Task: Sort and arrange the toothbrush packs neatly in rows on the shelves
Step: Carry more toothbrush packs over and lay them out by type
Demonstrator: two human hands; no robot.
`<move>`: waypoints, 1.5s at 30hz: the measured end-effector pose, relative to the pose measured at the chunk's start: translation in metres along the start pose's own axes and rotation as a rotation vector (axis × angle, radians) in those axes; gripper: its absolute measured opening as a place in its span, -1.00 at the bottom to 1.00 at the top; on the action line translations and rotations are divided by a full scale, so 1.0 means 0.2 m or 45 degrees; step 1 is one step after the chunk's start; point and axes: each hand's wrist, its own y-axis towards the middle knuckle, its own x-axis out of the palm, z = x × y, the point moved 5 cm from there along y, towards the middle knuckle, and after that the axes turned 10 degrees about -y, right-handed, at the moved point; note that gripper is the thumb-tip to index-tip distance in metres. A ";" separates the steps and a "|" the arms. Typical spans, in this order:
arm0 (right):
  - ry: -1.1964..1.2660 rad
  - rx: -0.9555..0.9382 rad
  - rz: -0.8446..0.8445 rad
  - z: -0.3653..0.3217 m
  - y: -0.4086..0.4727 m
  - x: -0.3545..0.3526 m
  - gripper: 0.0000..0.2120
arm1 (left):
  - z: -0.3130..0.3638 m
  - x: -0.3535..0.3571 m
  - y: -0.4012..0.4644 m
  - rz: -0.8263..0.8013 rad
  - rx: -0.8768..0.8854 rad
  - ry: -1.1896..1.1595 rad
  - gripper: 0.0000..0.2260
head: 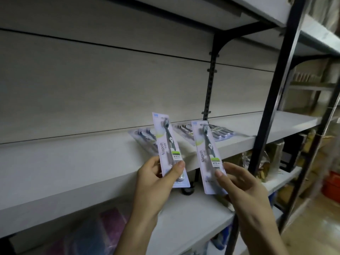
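Observation:
My left hand [158,183] grips a single toothbrush pack [166,142] by its lower end, a pale lilac card with a dark brush, held upright in front of the white shelf [73,162]. My right hand [244,188] holds a second, matching toothbrush pack [207,150] the same way, a little lower and to the right. Behind them, multi-brush packs lie flat on the shelf: one at the left [142,138], one in the middle [184,132] and one at the right [221,132].
A black shelf upright [272,100] and a bracket [209,85] stand to the right. A lower shelf [184,214] runs under my hands, with coloured goods beneath it. More stocked shelves and an orange crate [331,184] are at the far right.

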 end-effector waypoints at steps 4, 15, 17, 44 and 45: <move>-0.003 -0.018 -0.078 0.01 0.17 -0.17 -0.80 | -0.08 0.17 0.02 0.088 0.031 0.010 -0.86; -0.096 -0.056 -0.202 0.06 0.55 -0.59 -0.81 | -0.27 0.62 -0.01 0.314 0.089 0.037 -0.93; -0.103 -0.055 -0.211 0.08 0.60 -0.63 -0.84 | -0.29 0.66 -0.01 0.347 0.085 0.056 -0.94; -0.688 -0.366 -0.050 0.10 1.27 -0.08 -0.73 | -0.26 0.57 0.62 0.367 0.226 0.177 -0.94; -0.721 -0.366 -0.075 0.11 1.29 -0.05 -0.72 | -0.26 0.56 0.63 0.365 0.229 0.179 -0.94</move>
